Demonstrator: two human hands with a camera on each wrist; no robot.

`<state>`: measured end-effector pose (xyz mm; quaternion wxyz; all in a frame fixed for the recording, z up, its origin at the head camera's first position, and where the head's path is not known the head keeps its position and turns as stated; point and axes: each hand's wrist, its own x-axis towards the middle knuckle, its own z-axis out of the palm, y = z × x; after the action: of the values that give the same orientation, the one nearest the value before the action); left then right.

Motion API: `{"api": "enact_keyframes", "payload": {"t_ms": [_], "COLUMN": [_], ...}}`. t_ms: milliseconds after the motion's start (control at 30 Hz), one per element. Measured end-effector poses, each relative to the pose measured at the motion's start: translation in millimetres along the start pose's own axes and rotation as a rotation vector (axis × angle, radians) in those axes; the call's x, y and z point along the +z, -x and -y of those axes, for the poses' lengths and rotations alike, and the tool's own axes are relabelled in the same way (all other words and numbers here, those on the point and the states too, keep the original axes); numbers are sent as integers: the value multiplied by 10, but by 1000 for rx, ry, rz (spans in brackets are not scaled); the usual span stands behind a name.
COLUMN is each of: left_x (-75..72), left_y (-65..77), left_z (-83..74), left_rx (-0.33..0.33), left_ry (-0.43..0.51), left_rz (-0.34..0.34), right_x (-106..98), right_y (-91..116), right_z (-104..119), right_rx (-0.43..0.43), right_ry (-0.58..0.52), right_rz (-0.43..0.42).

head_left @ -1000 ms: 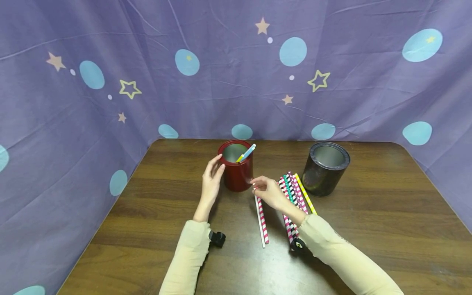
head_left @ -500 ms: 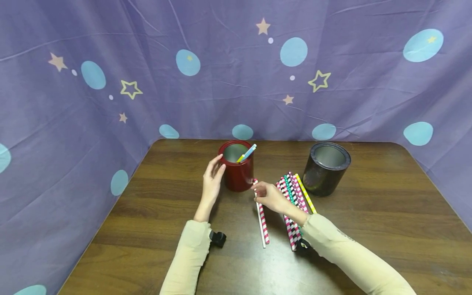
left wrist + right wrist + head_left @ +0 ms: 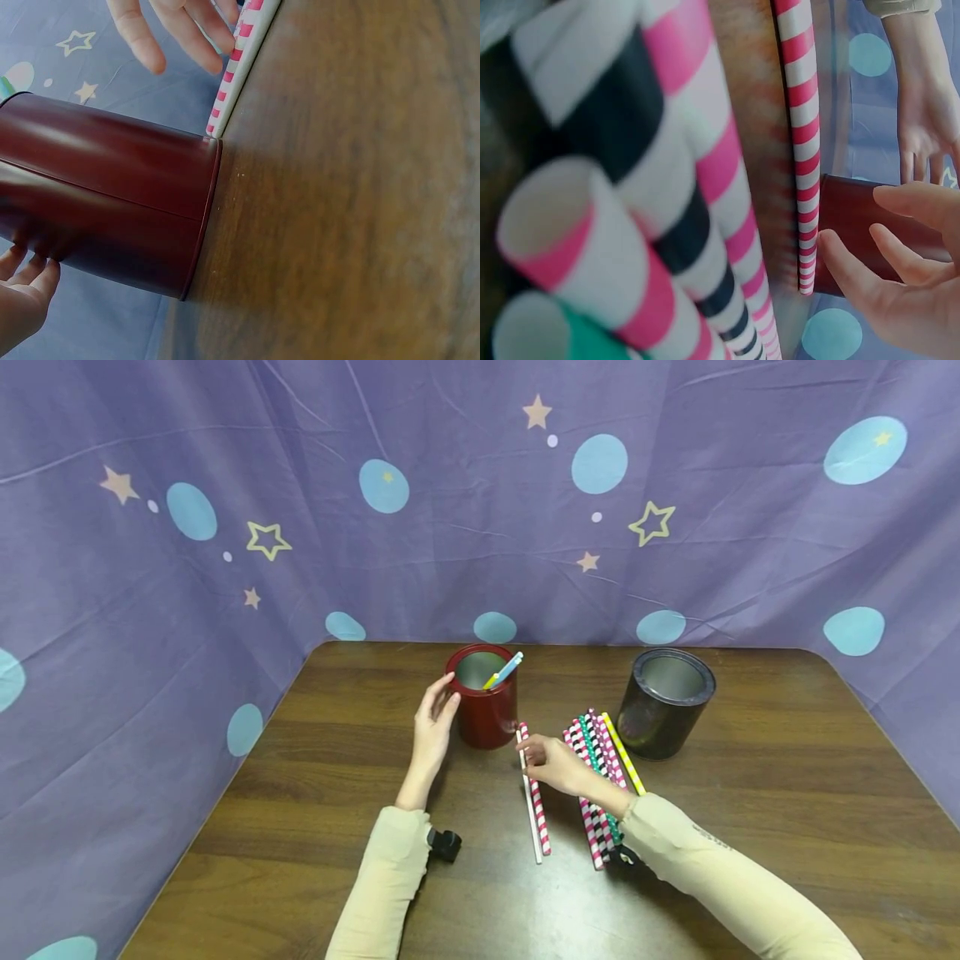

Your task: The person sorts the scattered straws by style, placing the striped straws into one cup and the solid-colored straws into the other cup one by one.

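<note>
My left hand (image 3: 432,727) rests its fingertips against the left side of a dark red can (image 3: 487,722). A blue stick (image 3: 509,667) and a yellow stick (image 3: 490,682) lean inside that can. My right hand (image 3: 557,766) hovers over the far ends of a pink-and-white striped paper straw (image 3: 542,827) and a white straw (image 3: 534,828), which lie side by side. Its fingers are spread and loosely bent in the right wrist view, one fingertip (image 3: 826,244) close to the striped straw (image 3: 805,150); whether it touches cannot be told.
Beneath and beside my right forearm lies a bunch of striped paper straws (image 3: 588,768), with a yellow one (image 3: 621,752) at its right. A dark grey can (image 3: 656,722) stands behind them. A purple curtain (image 3: 465,527) hangs past the table's far edge.
My right hand has drawn slightly right and toward me, uncovering the far ends of the two straws. The left hand stays at the red can.
</note>
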<state>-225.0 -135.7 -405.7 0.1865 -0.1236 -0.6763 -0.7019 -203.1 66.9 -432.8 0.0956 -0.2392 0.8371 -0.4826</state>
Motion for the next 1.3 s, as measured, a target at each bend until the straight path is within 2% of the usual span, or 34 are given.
{"api": "enact_keyframes", "payload": {"t_ms": [300,500,733,1033,1167,1300], "left_x": [-5,2,5,9,5,3], "left_y": [4,5,5,-2,-1,3], "left_z": [-9,-5,-20,-12,-4,-1], "left_rx": [15,-6,-4,-3,-4,-7], "left_ry": [-11,3,-1,-15,-15,-22], "left_rz": [0,-1,4,5,5,3], "right_x": [-23,-13,0,37,48,56], "right_y": [13,27,-1,-29,-34,-39], "right_z": [11,25,22,-28,-37,-31], "right_rx": [10,44,16,24,38,61], "right_ry": [98,144,211,275,245,156], "right_rz": [3,-3,0,-26,-24,1]}}
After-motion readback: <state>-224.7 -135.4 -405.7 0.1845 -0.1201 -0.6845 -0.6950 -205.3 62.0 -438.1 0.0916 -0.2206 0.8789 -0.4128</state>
